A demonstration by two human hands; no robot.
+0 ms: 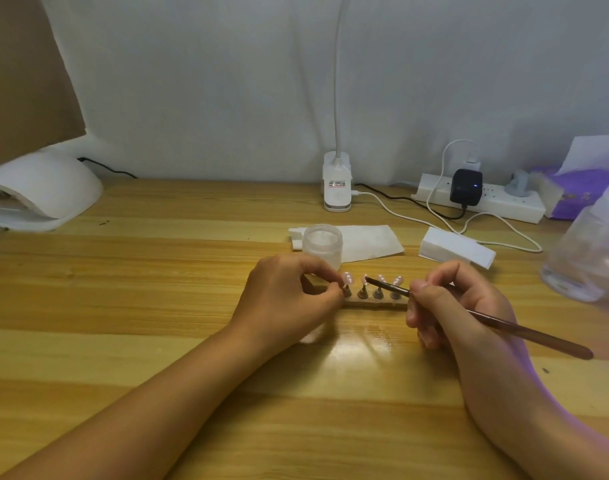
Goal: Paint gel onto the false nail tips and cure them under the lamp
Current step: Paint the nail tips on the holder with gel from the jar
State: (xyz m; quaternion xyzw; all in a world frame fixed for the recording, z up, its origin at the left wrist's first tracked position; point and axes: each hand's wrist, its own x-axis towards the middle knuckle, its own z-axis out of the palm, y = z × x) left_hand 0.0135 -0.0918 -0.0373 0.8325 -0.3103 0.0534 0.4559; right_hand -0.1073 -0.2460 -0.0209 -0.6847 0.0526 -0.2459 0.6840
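Note:
Several pale pink false nail tips stand on small metal pegs in a narrow wooden holder at mid-table. My left hand pinches the peg under the leftmost tip. My right hand grips a thin brown gel brush like a pen; its dark bristles touch the second tip from the left. A frosted gel jar stands open just behind my left hand. The white dome curing lamp sits at the far left.
A white tissue and a white block lie behind the holder. A clip desk lamp stands by the wall, with a power strip and cables to its right. A clear plastic bottle and purple packet are at right.

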